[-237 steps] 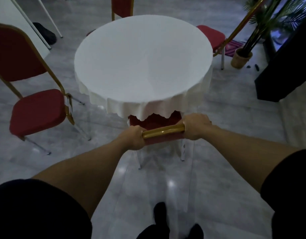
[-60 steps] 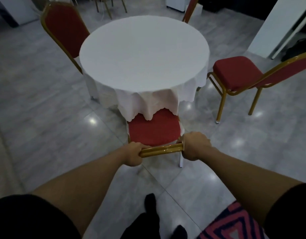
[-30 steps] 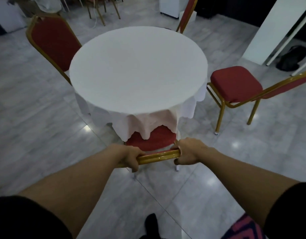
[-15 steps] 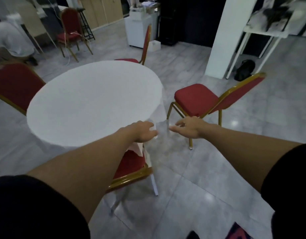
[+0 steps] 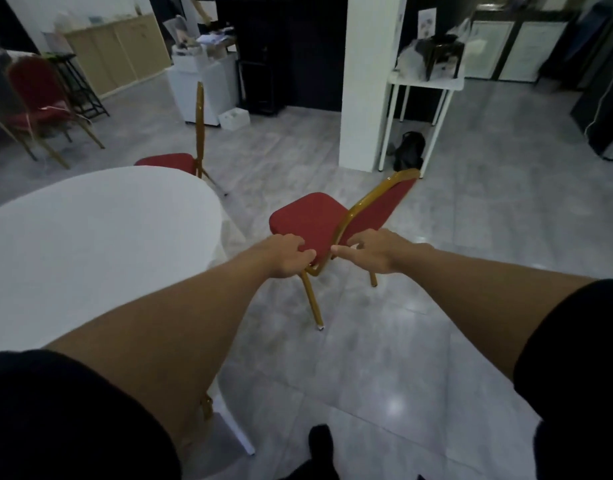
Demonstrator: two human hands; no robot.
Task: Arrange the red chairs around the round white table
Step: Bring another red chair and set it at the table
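At centre frame I reach for the red chair (image 5: 319,216), which stands apart from the round white table (image 5: 101,237) at left. My left hand (image 5: 286,256) and right hand (image 5: 374,251) hover with fingers loosely curled, gripping nothing yet — ready to take its gold backrest and push it in.

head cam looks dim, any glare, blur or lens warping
Head view: dim and underexposed; soft ceiling-light glare on the floor tiles; wide-angle bending of the white pillar and the frame's edges; slight motion softness on the left hand and right hand near the red chair.
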